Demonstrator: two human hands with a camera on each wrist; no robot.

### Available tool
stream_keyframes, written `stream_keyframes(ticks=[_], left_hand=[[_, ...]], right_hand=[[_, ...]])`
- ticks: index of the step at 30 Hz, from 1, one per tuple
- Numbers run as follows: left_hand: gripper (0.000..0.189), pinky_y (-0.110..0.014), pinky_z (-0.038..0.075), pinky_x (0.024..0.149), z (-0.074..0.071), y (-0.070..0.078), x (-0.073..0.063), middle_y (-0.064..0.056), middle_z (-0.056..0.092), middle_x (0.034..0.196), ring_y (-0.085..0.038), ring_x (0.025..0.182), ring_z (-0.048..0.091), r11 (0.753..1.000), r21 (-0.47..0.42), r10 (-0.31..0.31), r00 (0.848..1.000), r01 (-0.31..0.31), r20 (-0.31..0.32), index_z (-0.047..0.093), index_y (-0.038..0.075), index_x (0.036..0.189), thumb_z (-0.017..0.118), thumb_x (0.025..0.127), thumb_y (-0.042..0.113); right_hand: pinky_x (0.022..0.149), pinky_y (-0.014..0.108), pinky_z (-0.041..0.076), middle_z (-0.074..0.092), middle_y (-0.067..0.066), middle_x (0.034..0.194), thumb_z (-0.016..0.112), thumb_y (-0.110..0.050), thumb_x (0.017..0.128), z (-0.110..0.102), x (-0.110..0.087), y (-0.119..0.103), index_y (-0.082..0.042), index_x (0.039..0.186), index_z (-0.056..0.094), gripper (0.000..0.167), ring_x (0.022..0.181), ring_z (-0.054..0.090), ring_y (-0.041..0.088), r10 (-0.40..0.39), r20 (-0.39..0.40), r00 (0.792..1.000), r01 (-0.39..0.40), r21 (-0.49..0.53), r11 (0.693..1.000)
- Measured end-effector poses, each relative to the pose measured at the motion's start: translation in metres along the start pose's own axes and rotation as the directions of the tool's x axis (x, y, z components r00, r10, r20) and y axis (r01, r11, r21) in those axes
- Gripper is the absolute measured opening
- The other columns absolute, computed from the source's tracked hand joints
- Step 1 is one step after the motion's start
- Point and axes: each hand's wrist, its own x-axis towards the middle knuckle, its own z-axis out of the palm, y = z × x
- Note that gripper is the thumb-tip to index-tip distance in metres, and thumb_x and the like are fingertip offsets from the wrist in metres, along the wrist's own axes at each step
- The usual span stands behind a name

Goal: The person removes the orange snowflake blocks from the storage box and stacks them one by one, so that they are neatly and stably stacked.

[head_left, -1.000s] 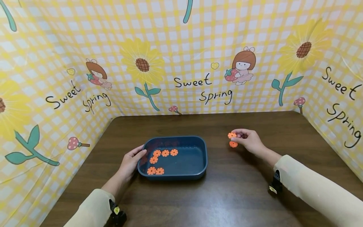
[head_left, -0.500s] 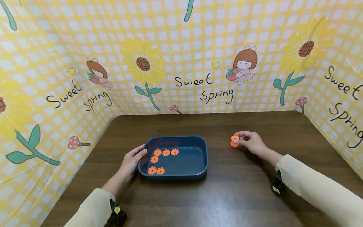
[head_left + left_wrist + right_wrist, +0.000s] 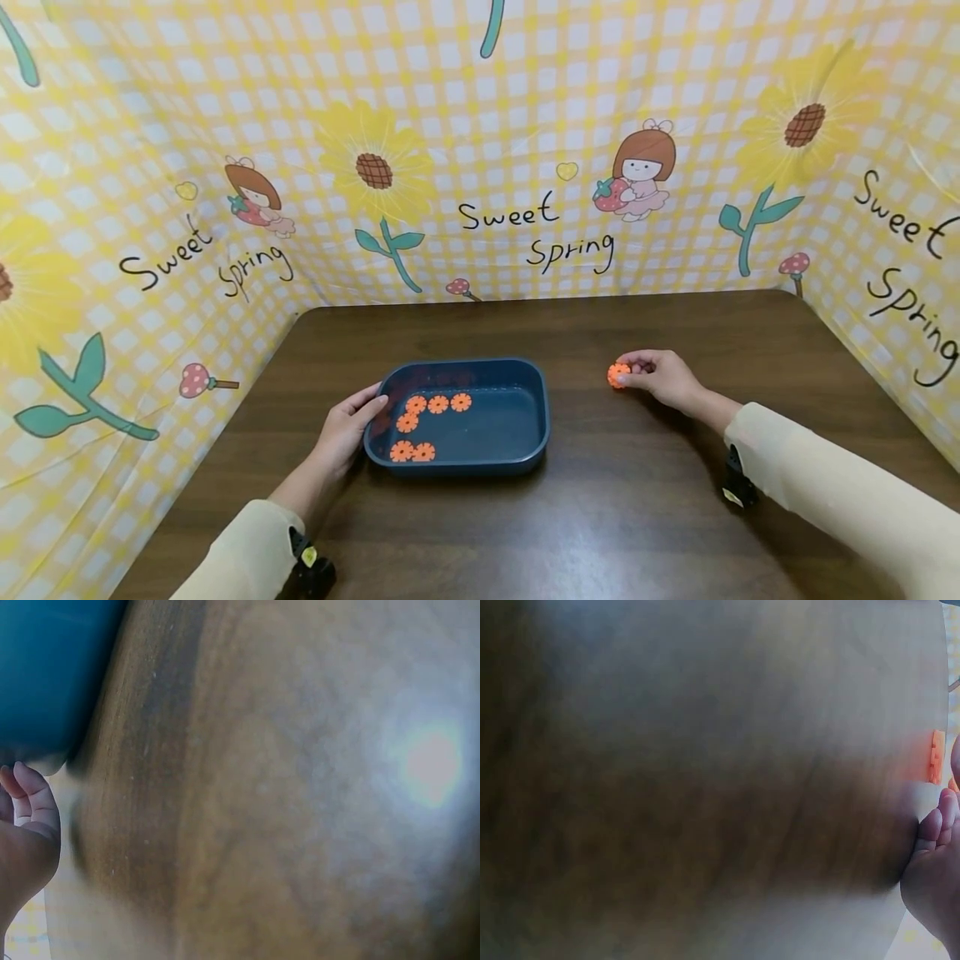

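Observation:
An orange notched disc (image 3: 618, 375), flower-shaped, is pinched between the thumb and fingers of my right hand (image 3: 663, 379) on the right side of the table. A second disc that lay by it now overlaps it; whether they touch or join cannot be made out. The right wrist view shows one orange disc (image 3: 936, 757) edge-on near the fingers. My left hand (image 3: 345, 429) grips the left wall of a dark blue rectangular dish (image 3: 546, 417), thumb over the rim. Inside, several similar orange discs (image 3: 438, 404) lie along the back and left.
The dish stands on a brown wooden table (image 3: 600, 508) left of centre. A yellow checked cloth (image 3: 510, 158) with printed flowers and lettering hangs behind the table and at both sides. Black wrist devices (image 3: 738, 479) sit on the sleeves.
The held disc has come down over the other one, so two separate discs now look like a single overlapping one. My left hand and the dish have stayed in place.

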Motion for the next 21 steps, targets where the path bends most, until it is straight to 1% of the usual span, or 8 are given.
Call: stream_keyframes(ticks=[2,7,14,21], left_hand=[[0.06,-0.03,0.051,0.09,-0.0002,-0.0001,-0.0001,-0.017,0.045,0.144,-0.023,0.117,0.056,1.0,0.001,0.001,1.0,-0.001,-0.001,0.045,0.008,0.145,0.063,0.096,0.036],[0.06,-0.03,0.051,0.09,-0.0002,-0.0002,0.0,-0.017,0.045,0.145,-0.023,0.118,0.055,1.0,0.004,0.001,1.0,-0.001,0.002,0.045,0.008,0.146,0.063,0.096,0.036],[0.061,-0.029,0.05,0.09,-0.0012,0.0,0.0008,-0.016,0.044,0.146,-0.021,0.118,0.055,1.0,0.004,-0.009,1.0,0.009,-0.002,0.044,0.009,0.146,0.063,0.095,0.037],[0.06,-0.029,0.051,0.089,-0.0007,-0.0001,0.0011,-0.017,0.044,0.145,-0.021,0.116,0.056,1.0,0.004,-0.002,1.0,0.002,0.01,0.044,0.008,0.146,0.062,0.096,0.036]], right_hand=[[0.062,0.025,0.043,0.059,0.006,0.083,0.077,-0.018,0.085,0.0003,0.0009,0.0,0.001,0.112,0.069,0.035,0.074,0.05,0.019,-0.003,-0.002,1.0,0.003,-0.01,1.0],[0.06,0.024,0.041,0.057,0.005,0.081,0.077,-0.019,0.085,-0.0004,0.002,-0.0003,0.0,0.112,0.069,0.034,0.072,0.048,0.018,0.018,0.006,1.0,-0.018,-0.009,1.0],[0.061,0.024,0.042,0.058,0.005,0.082,0.077,-0.02,0.086,-0.0003,0.0021,-0.0017,0.002,0.112,0.069,0.036,0.074,0.049,0.018,-0.024,0.024,0.999,0.025,-0.038,0.999],[0.06,0.025,0.041,0.057,0.005,0.081,0.078,-0.019,0.084,0.0002,0.0014,-0.0001,0.002,0.111,0.07,0.035,0.072,0.048,0.019,-0.023,0.014,1.0,0.024,-0.061,0.998]])
